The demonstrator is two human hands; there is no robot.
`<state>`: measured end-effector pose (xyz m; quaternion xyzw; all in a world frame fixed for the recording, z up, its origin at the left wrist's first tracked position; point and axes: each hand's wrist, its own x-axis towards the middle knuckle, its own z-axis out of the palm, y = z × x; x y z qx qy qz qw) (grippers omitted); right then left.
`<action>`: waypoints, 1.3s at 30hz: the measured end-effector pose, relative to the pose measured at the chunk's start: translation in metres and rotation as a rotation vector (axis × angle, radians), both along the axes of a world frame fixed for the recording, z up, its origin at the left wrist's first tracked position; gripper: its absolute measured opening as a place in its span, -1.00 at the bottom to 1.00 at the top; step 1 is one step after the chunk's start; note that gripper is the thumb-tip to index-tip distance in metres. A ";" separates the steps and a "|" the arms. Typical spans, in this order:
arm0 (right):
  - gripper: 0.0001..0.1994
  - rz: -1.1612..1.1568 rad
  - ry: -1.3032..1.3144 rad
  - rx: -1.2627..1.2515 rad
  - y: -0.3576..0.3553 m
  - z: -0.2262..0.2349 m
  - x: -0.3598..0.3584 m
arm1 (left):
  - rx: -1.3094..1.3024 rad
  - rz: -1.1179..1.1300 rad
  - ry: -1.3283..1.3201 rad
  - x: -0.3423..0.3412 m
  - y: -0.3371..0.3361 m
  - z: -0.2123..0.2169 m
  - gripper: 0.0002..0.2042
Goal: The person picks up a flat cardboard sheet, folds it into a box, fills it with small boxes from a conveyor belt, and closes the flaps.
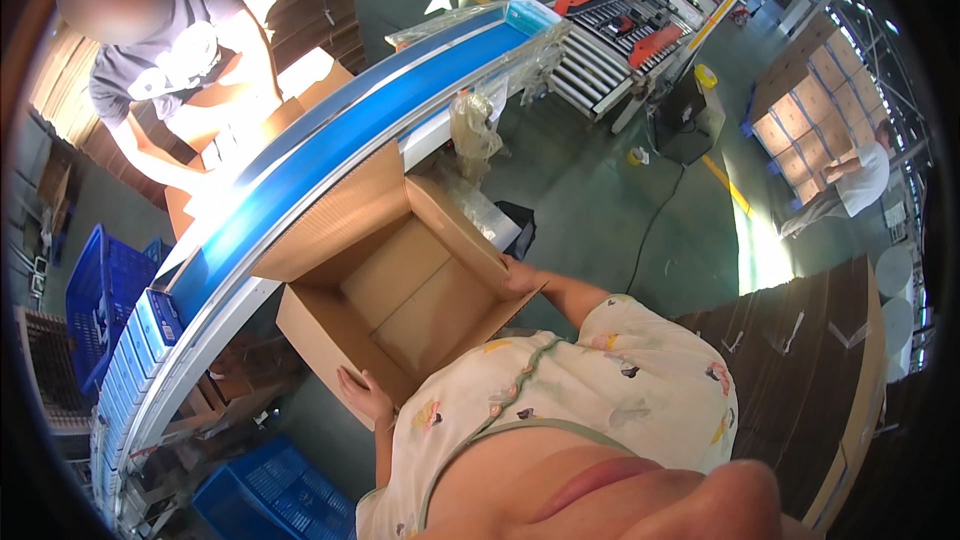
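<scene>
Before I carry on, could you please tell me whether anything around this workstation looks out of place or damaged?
Yes: crumpled, translucent plastic film hangs in loose bunches beside the long blue conveyor belt, looking untidy there. The open brown cardboard box shows no obvious damage.

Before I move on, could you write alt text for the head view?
The person's left hand and right hand rest against an open cardboard box beside a blue conveyor belt. Across it, a co-worker stands at another carton; stacked cardboard stands lower right.
</scene>
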<state>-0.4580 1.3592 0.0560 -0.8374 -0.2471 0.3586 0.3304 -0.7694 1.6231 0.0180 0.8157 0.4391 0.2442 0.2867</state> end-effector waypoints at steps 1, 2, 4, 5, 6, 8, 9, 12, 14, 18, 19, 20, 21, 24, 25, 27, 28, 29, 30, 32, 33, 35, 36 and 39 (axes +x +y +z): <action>-0.22 -0.006 -0.013 -0.019 -0.002 0.001 -0.001 | -0.004 -0.003 0.001 0.001 0.000 -0.001 -0.51; -0.22 -0.009 -0.013 -0.035 -0.006 -0.010 0.000 | -0.007 -0.004 0.006 0.002 -0.001 -0.001 -0.50; -0.23 -0.018 -0.009 -0.067 -0.015 -0.039 0.004 | -0.023 -0.010 0.017 0.004 -0.002 0.001 -0.49; -0.23 -0.020 -0.004 -0.064 -0.014 -0.042 0.004 | -0.014 -0.006 0.022 0.004 -0.002 0.001 -0.48; -0.23 -0.021 0.001 -0.061 -0.012 -0.045 0.004 | -0.005 -0.002 0.027 0.003 -0.001 0.001 -0.48; -0.23 -0.029 0.010 -0.066 -0.010 -0.050 0.003 | -0.004 0.002 0.025 0.001 0.000 0.000 -0.46; -0.24 -0.035 0.014 -0.074 -0.010 -0.054 0.003 | -0.004 0.002 0.023 0.001 0.001 0.000 -0.46; -0.24 -0.036 0.013 -0.093 -0.008 -0.055 0.002 | -0.006 0.004 0.021 -0.001 0.002 0.000 -0.44; -0.24 -0.031 -0.010 -0.076 -0.009 -0.054 0.002 | -0.023 -0.007 0.015 0.002 0.005 -0.005 -0.44; -0.25 -0.039 0.049 -0.048 -0.016 -0.068 0.005 | -0.038 -0.023 -0.025 0.002 0.003 -0.012 -0.44; -0.25 -0.052 0.101 -0.049 -0.018 -0.076 0.007 | -0.037 -0.029 0.018 0.001 0.004 -0.013 -0.45; -0.25 -0.058 0.107 -0.007 -0.017 -0.075 0.006 | -0.032 -0.046 0.017 0.001 0.006 -0.014 -0.45; -0.25 -0.044 0.110 0.030 -0.013 -0.066 0.007 | -0.040 -0.041 0.015 -0.001 0.004 -0.014 -0.45; -0.27 -0.012 0.007 -0.002 -0.014 -0.056 0.006 | -0.052 -0.048 0.068 -0.002 0.005 -0.015 -0.45; -0.28 0.004 -0.044 -0.038 -0.017 -0.055 0.007 | -0.054 -0.046 0.094 0.001 0.005 -0.016 -0.45; -0.36 -0.042 -0.048 -0.020 -0.011 -0.053 0.009 | -0.033 -0.044 0.112 0.002 0.006 -0.015 -0.45; -0.40 -0.053 -0.043 -0.018 -0.009 -0.053 0.007 | -0.031 -0.032 0.128 -0.003 0.004 -0.015 -0.45; -0.47 0.062 -0.166 -0.099 -0.015 -0.079 0.018 | 0.002 -0.096 0.130 0.001 0.007 -0.018 -0.45; -0.53 0.192 -0.277 -0.197 -0.041 -0.124 0.027 | 0.010 -0.153 0.144 0.004 0.008 -0.029 -0.44; -0.71 0.413 -0.224 -0.247 -0.002 -0.070 0.020 | 0.094 -0.093 0.201 -0.024 0.016 -0.051 -0.40; -0.68 0.370 -0.184 -0.342 -0.005 -0.057 0.018 | 0.061 -0.123 0.209 -0.011 0.011 -0.041 -0.39; -0.60 0.311 -0.104 -0.507 -0.004 -0.038 0.016 | 0.005 -0.128 0.227 -0.007 0.016 -0.029 -0.36; -0.48 0.311 -0.184 -0.468 -0.005 -0.032 0.006 | -0.024 -0.116 0.236 -0.010 0.017 -0.023 -0.34; -0.32 0.235 -0.220 -0.144 -0.013 -0.053 0.017 | -0.144 -0.098 0.240 -0.002 0.023 -0.006 -0.29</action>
